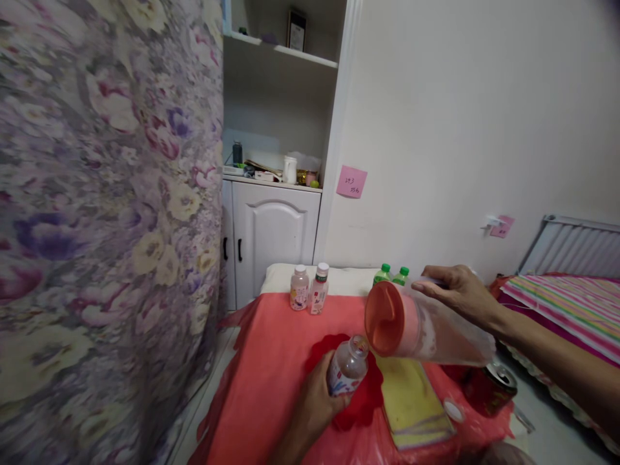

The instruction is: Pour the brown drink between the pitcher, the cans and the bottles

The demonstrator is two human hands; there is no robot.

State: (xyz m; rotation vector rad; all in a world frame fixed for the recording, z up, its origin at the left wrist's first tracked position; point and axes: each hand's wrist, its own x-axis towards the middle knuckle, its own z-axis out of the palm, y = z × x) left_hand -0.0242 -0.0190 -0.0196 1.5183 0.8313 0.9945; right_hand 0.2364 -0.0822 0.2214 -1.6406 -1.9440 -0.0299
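My right hand [460, 292] grips a clear plastic pitcher [431, 329] with an orange lid, tipped almost flat so its spout sits just above the mouth of a small clear bottle [347, 368]. A pink liquid fills part of the pitcher. My left hand [317, 400] is wrapped round the small bottle, holding it tilted on a red mat [363, 400] atop the red-covered table [271, 361]. A white bottle cap [454, 409] lies to the right of a yellow cloth [411, 400].
Two small pink-labelled bottles [309, 288] and two green-capped bottles [391, 274] stand at the table's far edge. A red can [494, 386] sits at the right. A floral curtain [106, 213] hangs at left, a white cabinet [274, 232] behind, and a striped bed [566, 303] at right.
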